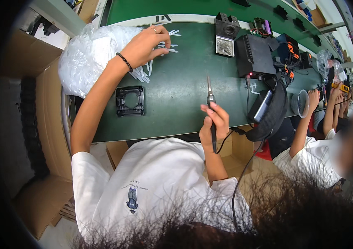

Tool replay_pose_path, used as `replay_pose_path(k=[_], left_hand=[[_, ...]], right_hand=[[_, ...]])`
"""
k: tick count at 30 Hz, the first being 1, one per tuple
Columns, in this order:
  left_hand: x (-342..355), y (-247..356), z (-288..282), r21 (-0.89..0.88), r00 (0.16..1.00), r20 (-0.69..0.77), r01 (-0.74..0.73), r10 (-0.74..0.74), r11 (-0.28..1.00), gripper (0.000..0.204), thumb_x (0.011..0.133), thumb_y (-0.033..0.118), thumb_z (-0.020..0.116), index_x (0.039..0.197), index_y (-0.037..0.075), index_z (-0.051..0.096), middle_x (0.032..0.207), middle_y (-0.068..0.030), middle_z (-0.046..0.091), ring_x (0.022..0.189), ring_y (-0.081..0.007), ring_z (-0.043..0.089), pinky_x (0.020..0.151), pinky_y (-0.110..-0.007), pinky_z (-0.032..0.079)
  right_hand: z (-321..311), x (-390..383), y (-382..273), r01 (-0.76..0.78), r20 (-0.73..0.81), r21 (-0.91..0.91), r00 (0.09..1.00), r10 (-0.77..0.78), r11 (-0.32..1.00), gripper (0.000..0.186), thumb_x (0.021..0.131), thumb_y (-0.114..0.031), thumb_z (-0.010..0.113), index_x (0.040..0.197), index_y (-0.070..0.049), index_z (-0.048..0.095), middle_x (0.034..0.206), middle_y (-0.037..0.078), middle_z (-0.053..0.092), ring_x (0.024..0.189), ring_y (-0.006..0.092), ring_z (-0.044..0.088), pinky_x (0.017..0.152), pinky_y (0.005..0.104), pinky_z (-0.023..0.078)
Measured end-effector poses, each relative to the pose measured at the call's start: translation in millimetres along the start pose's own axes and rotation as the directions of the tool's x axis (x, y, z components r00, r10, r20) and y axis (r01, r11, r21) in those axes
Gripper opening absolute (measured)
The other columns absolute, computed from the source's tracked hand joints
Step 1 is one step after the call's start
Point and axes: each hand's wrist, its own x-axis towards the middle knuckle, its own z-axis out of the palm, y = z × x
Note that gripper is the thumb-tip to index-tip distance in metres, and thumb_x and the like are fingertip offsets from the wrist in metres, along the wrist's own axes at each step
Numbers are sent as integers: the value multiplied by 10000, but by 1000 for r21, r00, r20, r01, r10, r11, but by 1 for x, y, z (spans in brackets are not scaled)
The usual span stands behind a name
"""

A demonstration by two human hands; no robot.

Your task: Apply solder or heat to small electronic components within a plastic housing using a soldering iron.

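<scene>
Far left: clear plastic bag (74,62), bulky, sitting on the edge of the green bench (176,116), left forearm passing close along its right side. Next, black frame (131,111), lying flat on the bench just right of that forearm; squarish with a round hole, so no real long axis to speak of. It's nearer the person than the left hand (148,43), and sits left and slightly farther out than the right hand (219,120); left hand is the closer of the two, neither touches it. White sticks (142,76) lie loose between bag and open bench, some under the left hand. Long axes are mixed: the near bunch points toward the person and a bit right, the ones past the fingers run roughly left-right. Left hand is palm down over them, fingers curled, thumb and forefinger tips close together by a stick; can't tell if it's actually pinched. Then a wide gap of bare green to the soldering iron (211,98). Right hand has it by the handle, fingers wrapped and thumb pressed in. Iron's axis runs away from the person, tip outward and leaning slightly left, clear of everything. So from the tip, frame is left and nearer the person, sticks left, the farther ones beyond it. Right of that: metal stand (223,24), small tray (225,46), black power box (253,54).
</scene>
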Motion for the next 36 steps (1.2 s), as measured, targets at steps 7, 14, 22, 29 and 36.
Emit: replay_pose_path(k=[7,14,22,29,36], left_hand=[[-19,6,1,-307,968,-155,144,-199,941,137,945,91,784,1054,20,741,1038,-81,754,937,-238,721,884,-348,566],[-68,30,-9,-644,844,-270,200,-464,738,176,1025,77,725,1157,-40,733,1040,-85,771,936,-134,745,839,-290,600],[-171,79,-7,-869,636,-228,209,-738,449,135,1027,-2,701,1124,-41,615,1080,-108,675,991,-220,769,851,-284,638],[-223,109,34,-524,513,-433,526,-741,670,236,889,12,863,1016,-20,666,892,-57,703,849,-105,717,706,-253,577],[-227,130,44,-628,643,-90,556,-760,545,271,898,80,861,1121,28,716,865,-71,691,675,-142,611,611,-282,504]], right_hand=[[24,4,-2,80,186,216,975,-121,973,308,1009,14,664,1315,-26,676,1171,229,744,774,286,799,731,368,655],[76,36,-37,89,583,207,789,-195,974,452,854,-148,866,1291,-124,751,1402,127,661,1245,350,683,994,445,584],[84,38,-31,71,663,113,737,-128,991,355,840,-171,880,1178,-129,783,1509,131,590,1487,392,507,1118,515,484],[36,28,-11,121,577,-6,811,-96,993,283,761,-134,936,1008,-78,809,1449,148,622,1429,390,577,1035,476,518],[14,20,-5,81,532,-19,845,-58,997,288,763,-161,937,1005,-74,809,1420,151,624,1420,415,574,1033,525,525]])
